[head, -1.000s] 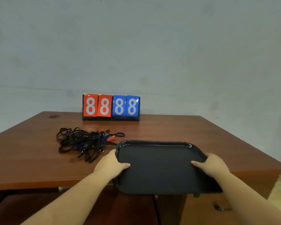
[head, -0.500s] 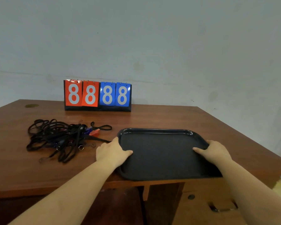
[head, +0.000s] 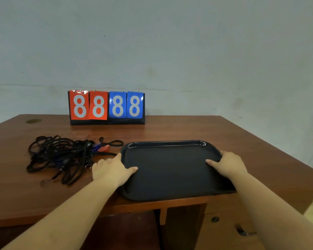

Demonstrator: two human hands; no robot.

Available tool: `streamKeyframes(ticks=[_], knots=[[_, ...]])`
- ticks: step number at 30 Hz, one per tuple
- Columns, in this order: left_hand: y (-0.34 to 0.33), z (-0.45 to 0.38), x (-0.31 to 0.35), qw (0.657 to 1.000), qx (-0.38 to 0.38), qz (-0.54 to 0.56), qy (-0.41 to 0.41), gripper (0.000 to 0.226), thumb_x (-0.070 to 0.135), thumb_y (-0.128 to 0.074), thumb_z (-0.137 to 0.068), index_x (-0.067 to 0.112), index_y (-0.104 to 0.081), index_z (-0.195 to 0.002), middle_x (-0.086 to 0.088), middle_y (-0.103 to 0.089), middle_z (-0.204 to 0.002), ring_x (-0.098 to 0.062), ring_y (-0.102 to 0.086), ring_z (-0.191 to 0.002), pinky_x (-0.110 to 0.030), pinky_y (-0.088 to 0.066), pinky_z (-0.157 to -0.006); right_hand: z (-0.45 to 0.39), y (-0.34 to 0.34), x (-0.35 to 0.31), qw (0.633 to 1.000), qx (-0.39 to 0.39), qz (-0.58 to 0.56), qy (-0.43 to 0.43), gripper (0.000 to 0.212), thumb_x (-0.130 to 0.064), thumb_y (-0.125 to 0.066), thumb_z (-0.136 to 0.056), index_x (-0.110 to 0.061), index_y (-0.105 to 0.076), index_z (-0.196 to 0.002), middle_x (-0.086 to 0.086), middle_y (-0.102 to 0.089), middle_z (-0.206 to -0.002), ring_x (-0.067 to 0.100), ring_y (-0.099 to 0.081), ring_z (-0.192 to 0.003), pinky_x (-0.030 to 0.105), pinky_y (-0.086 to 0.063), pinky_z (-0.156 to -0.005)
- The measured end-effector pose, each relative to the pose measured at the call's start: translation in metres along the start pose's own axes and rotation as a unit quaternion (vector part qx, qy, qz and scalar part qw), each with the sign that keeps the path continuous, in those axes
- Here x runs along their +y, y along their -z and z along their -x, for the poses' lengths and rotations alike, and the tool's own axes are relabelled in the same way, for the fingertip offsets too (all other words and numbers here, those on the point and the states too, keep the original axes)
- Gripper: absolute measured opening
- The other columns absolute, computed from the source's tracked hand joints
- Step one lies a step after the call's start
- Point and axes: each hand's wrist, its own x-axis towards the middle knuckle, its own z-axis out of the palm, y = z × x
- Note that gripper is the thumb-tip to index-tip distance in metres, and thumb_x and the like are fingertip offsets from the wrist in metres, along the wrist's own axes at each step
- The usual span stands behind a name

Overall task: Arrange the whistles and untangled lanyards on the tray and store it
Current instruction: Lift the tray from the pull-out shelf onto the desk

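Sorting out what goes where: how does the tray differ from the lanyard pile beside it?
The tray is one rigid, smooth rectangle; the lanyard pile is a loose tangle of cords. The tray is gripped by the left hand and right hand; the pile lies untouched. Both are dark and rest on the table.

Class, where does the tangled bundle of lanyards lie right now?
In the head view, the lanyards lie on the table, left of the tray, before the scoreboard.
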Motion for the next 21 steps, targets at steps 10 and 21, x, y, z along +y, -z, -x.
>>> streamKeyframes(ticks=[10,21], knots=[[0.017,0.005,-0.055,0.999,0.015,0.022,0.020,0.073,0.075,-0.042,-0.078,0.028,-0.044,-0.133,-0.003,-0.056,-0.128,-0.027,-0.048,-0.120,-0.040,-0.037,-0.099,0.031,-0.002,-0.067,0.999,-0.023,0.031,0.011,0.075,-0.066,-0.048,-0.082,-0.019,-0.037,-0.140,0.007,-0.050,-0.137,0.030,-0.049,-0.121,0.043,-0.046,-0.098],[0.047,0.028,-0.158,0.992,0.084,0.068,-0.066,0.052,0.059,-0.045,-0.087,0.028,-0.050,-0.129,0.002,-0.054,-0.123,-0.019,-0.046,-0.117,-0.033,-0.040,-0.098,0.140,-0.016,-0.239,0.976,-0.058,-0.052,0.203,0.064,-0.057,-0.051,-0.086,-0.022,-0.041,-0.138,0.003,-0.046,-0.141,0.024,-0.041,-0.130,0.039,-0.037,-0.104]])
